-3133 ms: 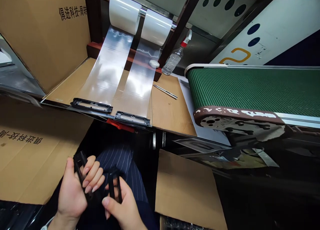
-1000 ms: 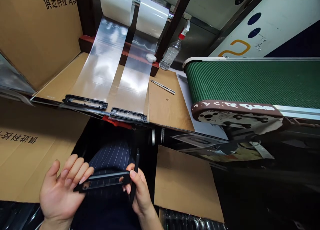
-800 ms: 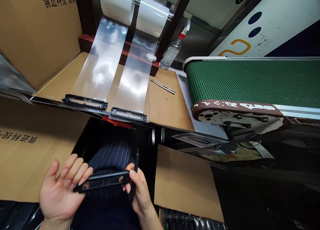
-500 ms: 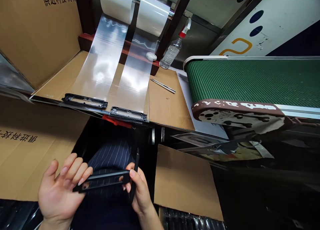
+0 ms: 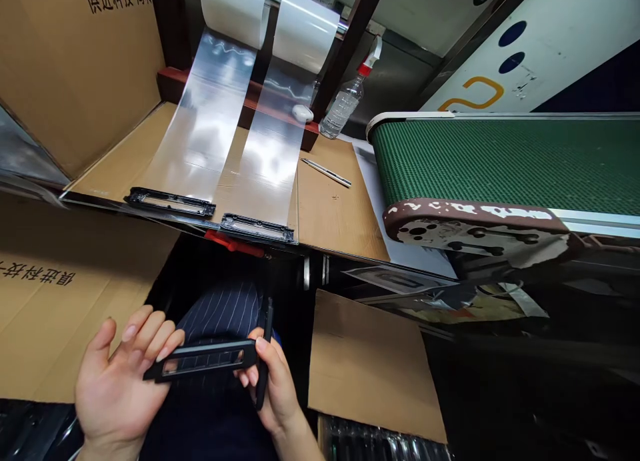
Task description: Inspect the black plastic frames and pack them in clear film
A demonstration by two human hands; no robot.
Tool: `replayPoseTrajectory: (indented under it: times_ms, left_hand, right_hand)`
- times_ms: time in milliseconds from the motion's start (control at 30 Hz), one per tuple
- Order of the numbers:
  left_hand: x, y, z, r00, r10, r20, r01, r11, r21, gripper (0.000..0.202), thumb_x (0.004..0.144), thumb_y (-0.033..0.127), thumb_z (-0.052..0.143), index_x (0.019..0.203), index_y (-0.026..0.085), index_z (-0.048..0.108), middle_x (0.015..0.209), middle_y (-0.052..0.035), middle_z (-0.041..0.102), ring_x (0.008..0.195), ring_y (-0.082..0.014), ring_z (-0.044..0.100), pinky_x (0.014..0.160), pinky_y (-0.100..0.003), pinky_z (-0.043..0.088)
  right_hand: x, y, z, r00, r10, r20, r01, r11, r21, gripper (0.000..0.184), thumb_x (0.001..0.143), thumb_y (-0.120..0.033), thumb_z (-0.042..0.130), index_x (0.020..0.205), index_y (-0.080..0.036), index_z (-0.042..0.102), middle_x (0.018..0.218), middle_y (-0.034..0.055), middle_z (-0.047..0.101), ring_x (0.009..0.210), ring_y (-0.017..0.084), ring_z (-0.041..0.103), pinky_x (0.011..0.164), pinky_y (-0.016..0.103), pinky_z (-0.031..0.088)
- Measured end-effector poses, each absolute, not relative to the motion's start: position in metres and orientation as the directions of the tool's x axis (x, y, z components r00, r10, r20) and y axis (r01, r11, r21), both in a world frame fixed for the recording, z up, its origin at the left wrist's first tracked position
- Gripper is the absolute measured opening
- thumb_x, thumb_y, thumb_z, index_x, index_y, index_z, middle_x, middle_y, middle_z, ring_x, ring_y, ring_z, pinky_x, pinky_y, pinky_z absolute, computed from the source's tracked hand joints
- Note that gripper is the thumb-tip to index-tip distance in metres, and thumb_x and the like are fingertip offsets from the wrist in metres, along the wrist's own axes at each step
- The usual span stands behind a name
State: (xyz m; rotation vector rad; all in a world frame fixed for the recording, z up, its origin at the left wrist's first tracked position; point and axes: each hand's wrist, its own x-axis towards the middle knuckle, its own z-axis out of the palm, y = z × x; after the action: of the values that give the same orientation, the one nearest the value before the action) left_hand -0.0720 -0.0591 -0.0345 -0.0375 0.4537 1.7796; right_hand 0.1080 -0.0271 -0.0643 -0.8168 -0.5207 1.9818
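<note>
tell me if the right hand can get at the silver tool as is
Probably not as held: the right hand is taken up with two black parts, though the silver tool lies uncovered on the cardboard.

Slotted black frame [image 5: 213, 347] beside black strip [image 5: 263, 377]

Strong glare is thrown off the clear glossy plastic film strips [image 5: 200, 137] left of the green textured conveyor belt [image 5: 500, 161]; beneath the belt, detail is lost in shadow.
</note>
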Motion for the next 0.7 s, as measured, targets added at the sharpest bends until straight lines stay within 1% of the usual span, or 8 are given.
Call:
replayPoseTrajectory:
  times_ms: [133,267,433,500,567,600,667,700]
  left_hand:
    - [-0.072,-0.058,-0.031,-0.247,0.934,-0.258,-0.943,-0.170,0.287,0.023,0.080,0.019,0.061,0.069,0.019,0.040,0.057,0.0047,0.038,0.049,-0.0119,0.038,0.047,-0.026,0.049]
    - [-0.070,-0.058,-0.027,-0.213,0.938,-0.272,-0.947,-0.130,0.294,0.028,0.076,0.017,0.066,0.068,0.020,0.040,0.056,0.0055,0.039,0.047,-0.0110,0.038,0.048,-0.026,0.049]
    - [-0.071,-0.057,-0.031,-0.196,0.941,-0.276,-0.973,-0.152,0.174,0.021,0.086,0.022,0.055,0.071,0.020,0.041,0.056,0.0044,0.041,0.048,-0.0121,0.039,0.050,-0.028,0.050]
    - [-0.073,-0.056,-0.030,-0.207,0.937,-0.283,-0.971,-0.162,0.174,0.023,0.083,0.022,0.060,0.070,0.020,0.040,0.056,0.0045,0.042,0.047,-0.0116,0.039,0.050,-0.028,0.051]
    - [-0.075,-0.053,-0.025,-0.219,0.931,-0.291,-0.961,-0.154,0.230,0.031,0.077,0.018,0.069,0.068,0.020,0.040,0.052,0.0058,0.042,0.043,-0.0100,0.039,0.045,-0.024,0.049]
    - [-0.075,-0.051,-0.021,-0.214,0.927,-0.307,-0.955,-0.133,0.266,0.034,0.075,0.016,0.072,0.067,0.019,0.040,0.050,0.0067,0.042,0.041,-0.0088,0.039,0.043,-0.022,0.048]
    - [-0.073,-0.047,-0.012,-0.189,0.915,-0.356,-0.941,-0.066,0.331,0.038,0.073,0.016,0.076,0.065,0.019,0.040,0.047,0.0076,0.041,0.038,-0.0066,0.039,0.038,-0.018,0.044]
    - [-0.070,-0.045,-0.009,-0.175,0.908,-0.380,-0.932,-0.028,0.362,0.038,0.073,0.019,0.077,0.064,0.018,0.040,0.047,0.0075,0.040,0.037,-0.0060,0.038,0.037,-0.016,0.043]
  right_hand:
    - [0.107,-0.028,-0.064,-0.379,0.866,-0.327,-0.565,-0.496,-0.660,0.033,0.076,-0.043,0.072,0.075,-0.016,0.053,0.041,-0.0074,0.042,0.041,0.008,0.039,0.051,0.021,0.037]
    - [0.105,-0.029,-0.069,-0.384,0.858,-0.341,-0.569,-0.511,-0.644,0.033,0.076,-0.044,0.071,0.078,-0.016,0.053,0.041,-0.0076,0.042,0.042,0.009,0.039,0.053,0.022,0.037]
    - [0.096,-0.039,-0.084,-0.448,0.823,-0.348,-0.597,-0.566,-0.569,0.035,0.077,-0.049,0.066,0.077,-0.016,0.054,0.044,-0.0049,0.047,0.043,0.011,0.044,0.054,0.024,0.040]
    - [0.092,-0.041,-0.088,-0.521,0.789,-0.324,-0.578,-0.606,-0.546,0.040,0.073,-0.053,0.068,0.077,-0.016,0.055,0.045,-0.0025,0.052,0.042,0.012,0.048,0.052,0.024,0.041]
    - [0.089,-0.041,-0.092,-0.595,0.741,-0.312,-0.521,-0.651,-0.552,0.050,0.067,-0.057,0.072,0.086,-0.013,0.059,0.056,0.0028,0.062,0.046,0.015,0.055,0.051,0.025,0.044]
    - [0.087,-0.040,-0.094,-0.618,0.721,-0.314,-0.491,-0.666,-0.561,0.058,0.065,-0.059,0.074,0.095,-0.011,0.060,0.066,0.0056,0.066,0.049,0.016,0.058,0.050,0.026,0.046]
    - [0.085,-0.038,-0.096,-0.622,0.704,-0.342,-0.460,-0.682,-0.569,0.073,0.063,-0.061,0.075,0.114,-0.012,0.056,0.087,0.0087,0.069,0.057,0.018,0.063,0.049,0.028,0.050]
    - [0.084,-0.037,-0.097,-0.622,0.700,-0.351,-0.455,-0.688,-0.566,0.078,0.063,-0.063,0.075,0.120,-0.013,0.053,0.091,0.0088,0.068,0.059,0.019,0.064,0.049,0.029,0.052]
